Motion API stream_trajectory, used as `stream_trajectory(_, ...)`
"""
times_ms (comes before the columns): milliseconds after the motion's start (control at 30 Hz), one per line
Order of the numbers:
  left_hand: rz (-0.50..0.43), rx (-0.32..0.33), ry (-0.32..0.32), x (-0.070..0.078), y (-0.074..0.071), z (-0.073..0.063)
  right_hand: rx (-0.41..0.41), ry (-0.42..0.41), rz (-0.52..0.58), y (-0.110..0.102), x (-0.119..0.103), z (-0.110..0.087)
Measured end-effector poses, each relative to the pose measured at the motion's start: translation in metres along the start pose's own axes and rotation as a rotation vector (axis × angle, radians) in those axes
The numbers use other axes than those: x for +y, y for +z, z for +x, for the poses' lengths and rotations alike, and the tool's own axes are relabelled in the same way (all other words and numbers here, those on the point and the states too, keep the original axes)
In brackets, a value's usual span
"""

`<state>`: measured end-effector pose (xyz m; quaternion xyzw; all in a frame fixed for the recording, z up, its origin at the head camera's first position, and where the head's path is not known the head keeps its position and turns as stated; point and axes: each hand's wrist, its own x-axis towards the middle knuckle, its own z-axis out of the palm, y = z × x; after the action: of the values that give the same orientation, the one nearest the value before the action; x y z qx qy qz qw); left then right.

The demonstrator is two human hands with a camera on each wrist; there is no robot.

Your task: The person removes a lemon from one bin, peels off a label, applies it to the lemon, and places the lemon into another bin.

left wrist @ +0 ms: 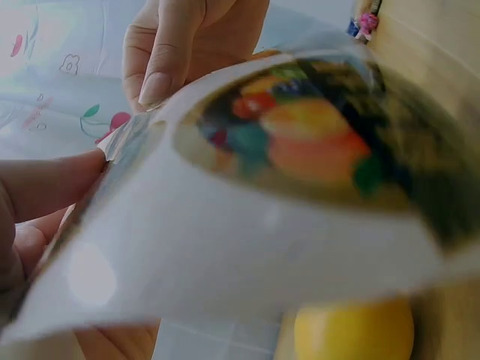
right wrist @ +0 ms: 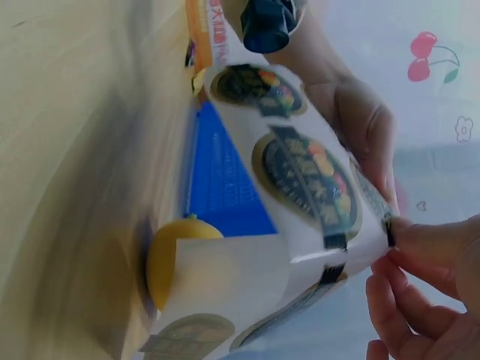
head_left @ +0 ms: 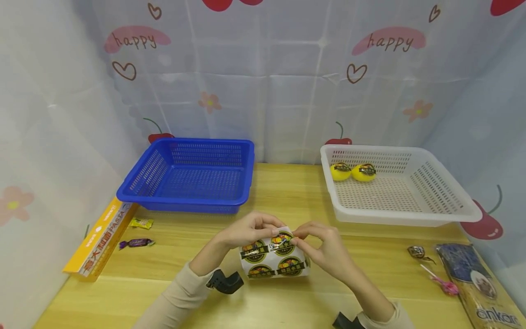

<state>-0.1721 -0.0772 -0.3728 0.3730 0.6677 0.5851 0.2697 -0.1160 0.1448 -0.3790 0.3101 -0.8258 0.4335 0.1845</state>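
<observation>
A white strip of round fruit stickers, printed in black and gold, is held up over the middle of the table. My left hand grips its top edge from behind, thumb in front. At the strip's top right corner, the thumb and fingertips of my right hand pinch the edge of a sticker; whether it has lifted off the backing cannot be made out. Behind the strip sits a yellow fruit, also partly showing in the left wrist view but hidden in the head view.
Two yellow fruits with stickers lie in a white basket at the back right. At the back left stands a blue basket. A pasta box and wrapped candies lie left; a lollipop and pasta bag right.
</observation>
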Motion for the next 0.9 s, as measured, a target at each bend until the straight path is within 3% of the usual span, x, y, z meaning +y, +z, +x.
stream_trajectory(233,0.029,0.007,0.028,0.0005,0.0005,-0.0014,0.069,0.070,-0.026,0.0041,-0.0082,-0.0033)
stream_trajectory(533,0.040,0.043,0.009,0.0030,0.0040,-0.0005,0.104,0.061,-0.038,0.0022,-0.0103,-0.0051)
stream_trajectory(700,0.015,0.029,-0.001,0.0001,0.0057,0.0009,0.094,0.053,-0.047,0.0014,-0.0093,-0.0074)
stream_trajectory(900,-0.032,-0.037,-0.040,-0.0053,0.0061,-0.0014,0.076,0.069,-0.086,-0.0045,-0.0077,-0.0085)
